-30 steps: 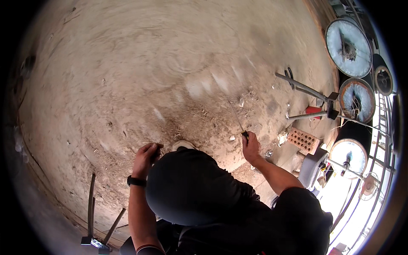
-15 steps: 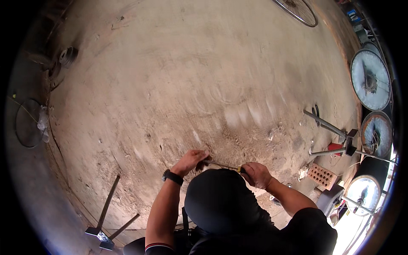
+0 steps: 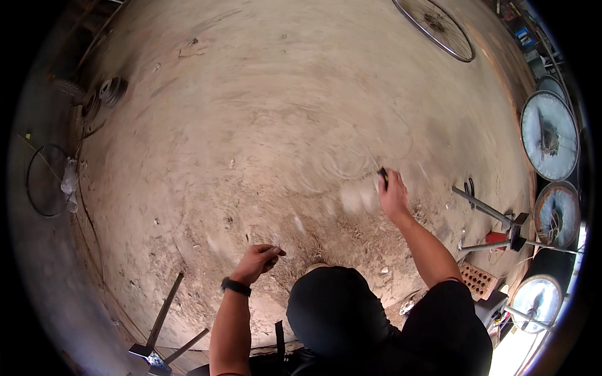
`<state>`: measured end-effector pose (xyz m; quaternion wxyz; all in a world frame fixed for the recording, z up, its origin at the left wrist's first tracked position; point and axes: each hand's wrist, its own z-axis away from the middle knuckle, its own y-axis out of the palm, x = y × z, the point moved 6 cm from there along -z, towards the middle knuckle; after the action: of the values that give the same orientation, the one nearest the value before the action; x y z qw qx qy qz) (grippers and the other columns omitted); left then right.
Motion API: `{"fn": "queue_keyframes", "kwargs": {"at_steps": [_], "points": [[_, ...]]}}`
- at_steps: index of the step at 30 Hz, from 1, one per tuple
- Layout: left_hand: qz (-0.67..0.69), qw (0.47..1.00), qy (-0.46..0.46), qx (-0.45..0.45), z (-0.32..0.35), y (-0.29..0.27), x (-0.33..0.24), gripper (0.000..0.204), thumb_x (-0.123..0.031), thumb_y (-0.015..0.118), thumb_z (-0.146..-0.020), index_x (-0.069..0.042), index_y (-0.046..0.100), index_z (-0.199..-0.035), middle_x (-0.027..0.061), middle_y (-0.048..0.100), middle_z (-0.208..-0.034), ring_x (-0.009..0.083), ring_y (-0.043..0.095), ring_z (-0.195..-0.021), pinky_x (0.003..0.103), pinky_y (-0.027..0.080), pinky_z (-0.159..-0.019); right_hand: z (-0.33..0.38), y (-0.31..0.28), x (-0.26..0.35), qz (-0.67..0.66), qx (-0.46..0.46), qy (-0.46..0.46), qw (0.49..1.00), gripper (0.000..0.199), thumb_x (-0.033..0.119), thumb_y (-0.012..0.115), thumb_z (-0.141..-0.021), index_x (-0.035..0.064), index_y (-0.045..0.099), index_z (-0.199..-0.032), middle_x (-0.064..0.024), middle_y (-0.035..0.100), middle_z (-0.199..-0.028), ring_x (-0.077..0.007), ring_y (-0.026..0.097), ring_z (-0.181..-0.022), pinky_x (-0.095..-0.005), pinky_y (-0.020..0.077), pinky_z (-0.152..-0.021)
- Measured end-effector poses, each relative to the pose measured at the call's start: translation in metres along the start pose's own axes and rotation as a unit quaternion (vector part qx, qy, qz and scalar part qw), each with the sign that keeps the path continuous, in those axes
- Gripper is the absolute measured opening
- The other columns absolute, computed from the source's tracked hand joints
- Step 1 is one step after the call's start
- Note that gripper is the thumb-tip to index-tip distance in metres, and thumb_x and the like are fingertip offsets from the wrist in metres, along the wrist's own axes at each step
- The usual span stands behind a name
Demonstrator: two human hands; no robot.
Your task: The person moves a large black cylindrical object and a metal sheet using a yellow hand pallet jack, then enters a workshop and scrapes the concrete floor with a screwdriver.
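Right hand [image 3: 392, 195] — dark tool [image 3: 383, 177] gripped

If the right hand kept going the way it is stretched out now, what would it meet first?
Probably nothing close: the right hand, shut on a small dark tool, points up the bare dirt ground. The spoked wheel lies far beyond and right of that line; depth is unclear.

The right hand [image 3: 393, 195] grips a small dark thing [image 3: 383, 177], too small to tell what it is. Pale blurred streaks [image 3: 354, 199] smear the dirt floor [image 3: 251, 125] just left of it. The bicycle wheel [image 3: 439, 28] far away is cut off by the edge.
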<state>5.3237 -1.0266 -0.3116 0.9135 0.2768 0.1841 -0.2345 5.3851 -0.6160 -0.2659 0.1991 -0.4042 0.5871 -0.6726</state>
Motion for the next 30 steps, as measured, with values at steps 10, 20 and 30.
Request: {"fn": "queue_keyframes", "kwargs": {"at_steps": [10, 20, 30], "points": [[0.187, 0.972, 0.091, -0.111, 0.061, -0.048, -0.02, 0.035, -0.021, 0.053, -0.099, 0.009, 0.055, -0.117, 0.0007, 0.051, -0.073, 0.0063, 0.041, -0.056, 0.018, 0.033, -0.05, -0.138, 0.05, 0.024, 0.046, 0.002, 0.15, 0.988, 0.027, 0.024, 0.051, -0.095, 0.0075, 0.052, -0.117, -0.0171, 0.055, -0.115, -0.0361, 0.061, -0.103, -0.0477, 0.0509, -0.086], [0.218, 0.944, 0.178, -0.172, 0.094, -0.083, -0.093, 0.034, -0.024, 0.058, -0.097, 0.004, 0.057, -0.117, -0.0022, 0.05, -0.068, 0.0045, 0.04, -0.051, 0.018, 0.029, -0.045, -0.169, 0.043, 0.024, 0.043, -0.018, 0.184, 0.982, 0.025, 0.026, 0.05, -0.097, 0.007, 0.052, -0.114, -0.0175, 0.055, -0.113, -0.036, 0.06, -0.103, -0.0466, 0.0504, -0.085], [0.132, 0.953, 0.203, -0.181, 0.088, -0.061, -0.205, 0.032, -0.024, 0.055, -0.099, 0.002, 0.057, -0.116, -0.0026, 0.049, -0.067, 0.0056, 0.039, -0.048, 0.019, 0.029, -0.041, -0.169, 0.023, -0.023, 0.048, 0.005, 0.214, 0.976, 0.025, 0.027, 0.052, -0.095, 0.0089, 0.051, -0.114, -0.0167, 0.055, -0.114, -0.0356, 0.061, -0.102, -0.0474, 0.0502, -0.083]]}}
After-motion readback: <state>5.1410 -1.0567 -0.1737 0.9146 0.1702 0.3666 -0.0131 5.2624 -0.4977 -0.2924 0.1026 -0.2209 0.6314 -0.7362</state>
